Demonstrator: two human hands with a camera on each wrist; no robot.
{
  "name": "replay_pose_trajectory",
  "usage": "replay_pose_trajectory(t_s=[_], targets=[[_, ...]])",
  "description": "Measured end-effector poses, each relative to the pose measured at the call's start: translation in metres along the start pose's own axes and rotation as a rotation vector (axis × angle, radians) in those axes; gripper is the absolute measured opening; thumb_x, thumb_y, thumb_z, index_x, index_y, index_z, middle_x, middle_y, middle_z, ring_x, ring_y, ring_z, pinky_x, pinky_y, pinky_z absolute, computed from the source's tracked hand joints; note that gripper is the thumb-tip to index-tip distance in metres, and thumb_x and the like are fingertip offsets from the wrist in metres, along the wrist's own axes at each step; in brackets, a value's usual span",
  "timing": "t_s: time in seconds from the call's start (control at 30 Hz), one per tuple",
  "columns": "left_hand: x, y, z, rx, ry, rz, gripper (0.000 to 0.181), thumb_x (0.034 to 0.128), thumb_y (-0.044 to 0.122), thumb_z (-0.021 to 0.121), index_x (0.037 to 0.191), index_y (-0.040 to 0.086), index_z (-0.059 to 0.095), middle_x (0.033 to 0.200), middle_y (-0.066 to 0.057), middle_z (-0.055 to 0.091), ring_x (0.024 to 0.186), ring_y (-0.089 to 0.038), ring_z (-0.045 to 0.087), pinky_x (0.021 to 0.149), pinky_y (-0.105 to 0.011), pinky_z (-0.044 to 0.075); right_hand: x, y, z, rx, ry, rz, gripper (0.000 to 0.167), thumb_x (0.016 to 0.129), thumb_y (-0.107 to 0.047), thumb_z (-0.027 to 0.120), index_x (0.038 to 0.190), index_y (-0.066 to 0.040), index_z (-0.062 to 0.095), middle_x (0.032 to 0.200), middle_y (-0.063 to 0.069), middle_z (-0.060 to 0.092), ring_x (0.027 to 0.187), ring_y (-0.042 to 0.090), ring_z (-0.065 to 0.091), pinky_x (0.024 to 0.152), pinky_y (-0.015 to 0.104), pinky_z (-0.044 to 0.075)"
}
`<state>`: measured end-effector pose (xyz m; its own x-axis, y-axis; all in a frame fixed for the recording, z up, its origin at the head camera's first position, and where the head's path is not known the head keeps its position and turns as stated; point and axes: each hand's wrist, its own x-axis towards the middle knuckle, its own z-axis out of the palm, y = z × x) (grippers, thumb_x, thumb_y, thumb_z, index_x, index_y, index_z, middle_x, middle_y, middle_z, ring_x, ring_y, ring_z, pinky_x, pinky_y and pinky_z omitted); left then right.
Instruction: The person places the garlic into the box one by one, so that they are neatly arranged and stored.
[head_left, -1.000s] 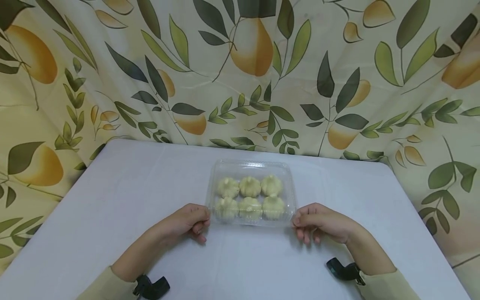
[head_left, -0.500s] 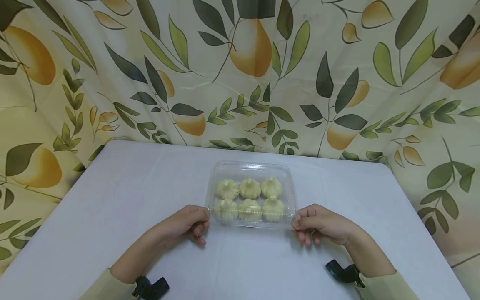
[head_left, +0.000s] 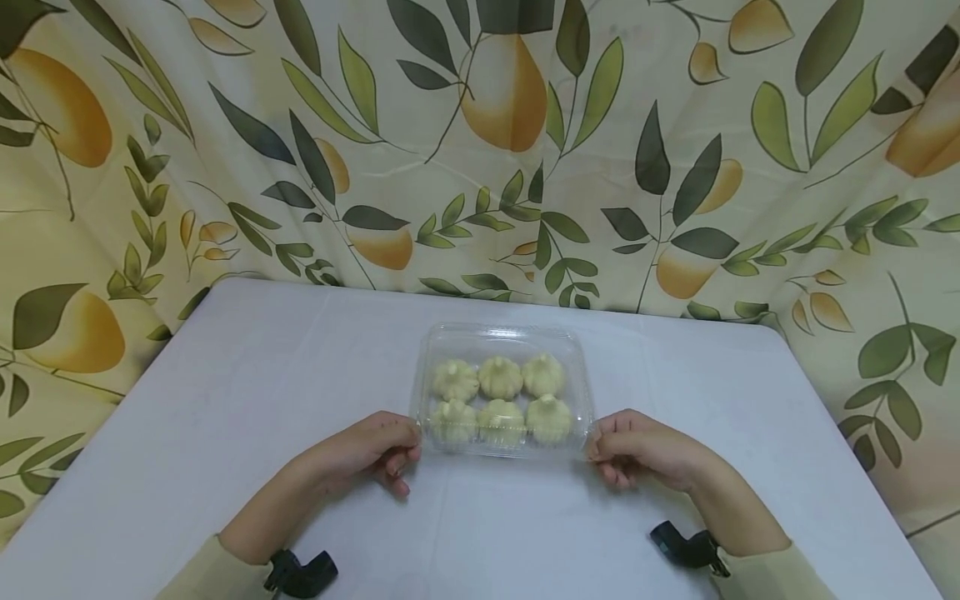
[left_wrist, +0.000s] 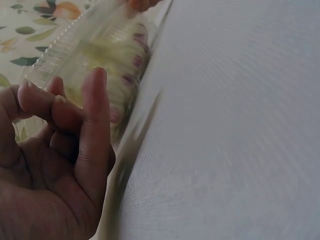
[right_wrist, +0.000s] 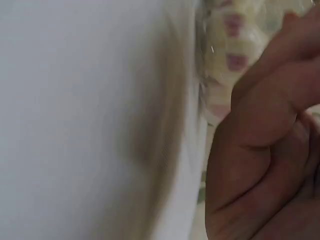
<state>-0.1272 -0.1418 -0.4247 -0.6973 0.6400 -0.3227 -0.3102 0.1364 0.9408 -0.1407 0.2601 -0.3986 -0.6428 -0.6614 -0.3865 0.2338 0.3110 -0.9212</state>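
Observation:
A clear plastic clamshell box (head_left: 498, 333) sits in the middle of the white table, its lid down. Inside, in two rows, are several pale yellow-green pleated pieces (head_left: 501, 378) with pointed tops, like buns or garlic bulbs; the wrist views show purple patches low on them. My left hand (head_left: 372, 448) pinches the box's near left corner between thumb and index finger, the other fingers bent below. At the near right corner my right hand (head_left: 648, 450) pinches the rim. The exact fingertip contact is partly hidden in both wrist views.
A white cloth covers the table (head_left: 262, 375). Close behind it hangs a curtain (head_left: 480, 208) printed with fruit and leaves, which also runs along both sides. Black wrist-worn devices (head_left: 303, 575) sit at both sleeves.
The box has shifted very slightly toward me, with both hands still at its near corners. The lower fingers of my right hand have curled in a little.

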Motion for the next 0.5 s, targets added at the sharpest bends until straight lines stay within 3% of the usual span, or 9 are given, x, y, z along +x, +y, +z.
replay_pose_trajectory(t_s=[0.13, 0.27, 0.4, 0.5], targets=[[-0.001, -0.001, -0.002, 0.0, -0.014, -0.002, 0.022, 0.096, 0.015, 0.047, 0.079, 0.005, 0.056, 0.055, 0.005, 0.045, 0.056, -0.013, 0.058, 0.067, -0.041, 0.061, -0.011, -0.006, -0.004, -0.157, -0.06, 0.052, 0.03, 0.098, -0.018, 0.061, 0.085, 0.008, 0.065, 0.067, 0.002, 0.068, 0.056, 0.008, 0.06, 0.05, 0.022, 0.049], [-0.001, -0.002, -0.004, 0.011, -0.04, -0.02, 0.021, 0.0951, 0.015, 0.049, 0.08, 0.003, 0.058, 0.056, 0.005, 0.047, 0.057, -0.013, 0.058, 0.065, -0.041, 0.061, -0.025, -0.015, -0.022, -0.257, 0.066, 0.054, 0.034, 0.101, -0.026, 0.058, 0.091, 0.006, 0.065, 0.073, 0.006, 0.068, 0.063, 0.014, 0.063, 0.054, 0.03, 0.053], [-0.001, -0.001, -0.005, 0.035, -0.032, -0.002, 0.024, 0.0962, 0.014, 0.049, 0.08, -0.001, 0.057, 0.056, 0.004, 0.044, 0.057, -0.012, 0.054, 0.063, -0.04, 0.06, -0.039, -0.028, -0.044, -0.238, 0.232, -0.031, 0.027, 0.104, -0.021, 0.053, 0.096, 0.004, 0.059, 0.08, 0.006, 0.067, 0.07, 0.021, 0.064, 0.062, 0.036, 0.055], [-0.003, 0.0, -0.006, 0.062, -0.016, 0.014, 0.027, 0.0972, 0.014, 0.048, 0.076, -0.002, 0.053, 0.056, 0.004, 0.04, 0.057, -0.011, 0.048, 0.062, -0.039, 0.06, -0.043, -0.04, -0.053, -0.241, 0.299, -0.176, 0.017, 0.104, -0.013, 0.051, 0.102, 0.002, 0.06, 0.09, 0.004, 0.069, 0.08, 0.021, 0.067, 0.071, 0.036, 0.058]])
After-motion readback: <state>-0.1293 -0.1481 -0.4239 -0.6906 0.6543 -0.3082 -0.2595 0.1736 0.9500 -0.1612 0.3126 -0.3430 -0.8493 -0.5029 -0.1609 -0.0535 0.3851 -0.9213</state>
